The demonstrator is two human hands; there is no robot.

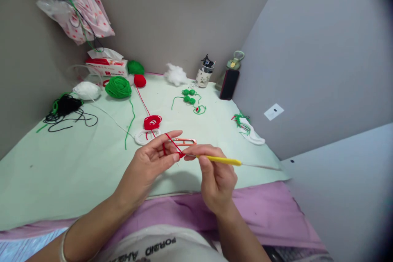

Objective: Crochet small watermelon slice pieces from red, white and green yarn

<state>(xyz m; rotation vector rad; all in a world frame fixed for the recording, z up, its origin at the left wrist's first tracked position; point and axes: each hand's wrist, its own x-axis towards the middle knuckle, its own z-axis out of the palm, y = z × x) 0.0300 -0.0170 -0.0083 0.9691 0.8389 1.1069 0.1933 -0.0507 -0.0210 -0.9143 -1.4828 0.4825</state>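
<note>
My left hand (155, 155) pinches a small piece of red crochet work (181, 155) between thumb and fingers. Red yarn (174, 142) runs over its raised index finger and down to the piece. In my right hand (216, 172) is a crochet hook with a yellow handle (224, 160), held like a pen. The hook's metal tip meets the red piece at my left fingertips. Orange thread snips (186, 142) lie just behind the hands. A loose coil of red yarn (152, 122) and a coil of white yarn (141, 136) rest beyond my left hand.
Green (118, 87), white (87, 90) and red (140, 80) yarn balls stand at the back left, near a tissue box (107, 66) and black yarn (66, 108). Small green crocheted balls (189, 100), stuffing (175, 74), a cup (204, 76), a phone (229, 84) and yarn scraps (241, 122) lie rightward.
</note>
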